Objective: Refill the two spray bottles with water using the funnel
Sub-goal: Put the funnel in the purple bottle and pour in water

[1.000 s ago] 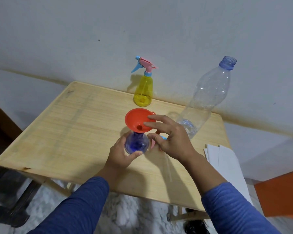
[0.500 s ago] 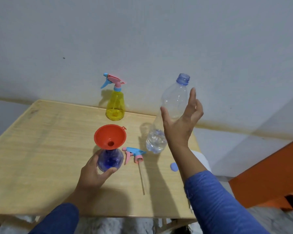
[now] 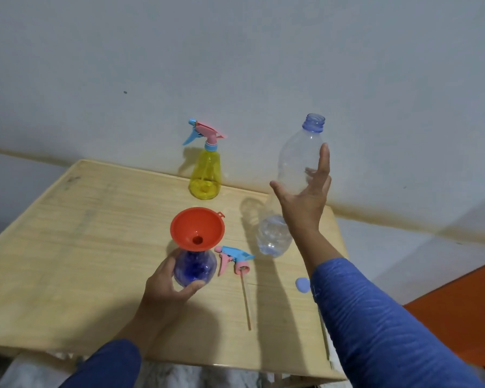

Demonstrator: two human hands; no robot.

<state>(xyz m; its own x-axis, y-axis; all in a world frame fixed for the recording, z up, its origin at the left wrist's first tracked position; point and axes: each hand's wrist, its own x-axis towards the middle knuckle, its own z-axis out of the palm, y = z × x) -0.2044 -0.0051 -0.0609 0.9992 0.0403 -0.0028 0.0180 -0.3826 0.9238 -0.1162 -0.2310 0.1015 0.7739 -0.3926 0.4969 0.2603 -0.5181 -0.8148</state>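
With left hand [image 3: 167, 287] gripping the blue spray bottle [image 3: 195, 268] under the funnel [image 3: 197, 229], right hand [image 3: 303, 201] spread at water bottle [image 3: 290, 186]; next: grasp, pour.

Left hand [image 3: 167, 287], lower centre of the frame: fingers and thumb curled round the blue spray bottle [image 3: 194, 266], thumb on the near side, wrist straight. Left forearm runs down to the bottom edge, blue sleeve covering it from mid-forearm.

Right hand [image 3: 304, 198], right of centre: raised, palm facing away, fingers straight and spread, thumb splayed to the left, placed against the clear water bottle [image 3: 293, 175] with no curl visible. Right arm extends from lower right, blue sleeve ending short of the wrist.
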